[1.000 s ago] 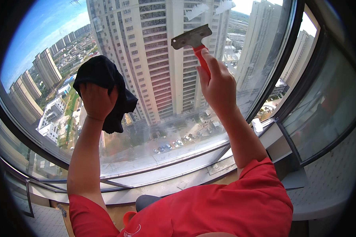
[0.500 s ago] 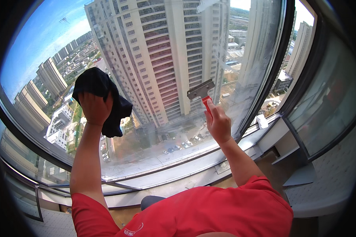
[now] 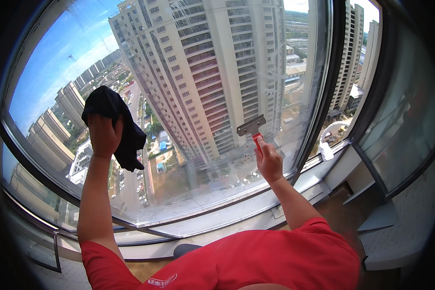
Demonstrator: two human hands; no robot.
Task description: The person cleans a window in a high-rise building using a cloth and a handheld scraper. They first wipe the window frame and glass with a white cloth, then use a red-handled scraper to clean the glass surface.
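My left hand [image 3: 104,136] presses a bunched dark cloth [image 3: 115,113] against the left part of a large window pane [image 3: 193,186]; part of the cloth hangs down past my fingers. In my right hand [image 3: 269,161] is a scraper [image 3: 252,126] with a red handle and a wide grey metal head. My fingers wrap its handle, and the head lies at the glass toward the pane's right side. Whitish smears and streaks show on the lower and right parts of the pane.
A dark frame post [image 3: 319,101] bounds the pane on the right. Beyond it a white object with a curved loop [image 3: 326,151] rests at the sill. An open window sash [image 3: 396,111] stands at far right. The sill [image 3: 203,224] runs below the glass. Tall buildings show outside.
The scraper in my right hand has moved down and slightly right on the glass. My left hand with the cloth has shifted a little left. The view has also turned slightly.
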